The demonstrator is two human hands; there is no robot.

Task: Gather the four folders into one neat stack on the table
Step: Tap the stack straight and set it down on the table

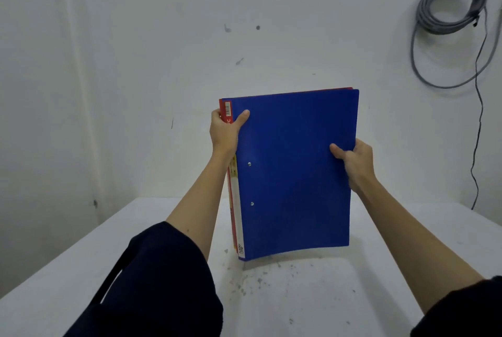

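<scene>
Holding the folders [296, 173] upright between both hands, I had them gathered into one bundle above the white table [68, 268], the blue cover facing me and a red one showing along the left and top edges. I could not count all four from what showed; only thin strips of red, yellow and white peeked out at the spine side. My left hand [225, 132] clamped the upper left edge, thumb pressed flat on the blue front and the fingers wrapped out of sight behind. My right hand [353, 160] pinched the right edge about halfway down, thumb on the front, the rest curled behind. The bottom edge stood close over the table, near its stained middle, though I could not tell whether it touched. The bottom of the blue cover bowed slightly, so I judged these to be thin plastic folders: light, flexible rather than stiff, and smooth enough to slide against one another if my grip loosened. Gripping the two long edges seemed the sound choice, since squeezing there kept the covers from fanning out. To square them I would likely need to tap the lower edge on the table, then lay the bundle flat. The risk, as I judged it, was the inner folders slipping sideways on the way down.
</scene>
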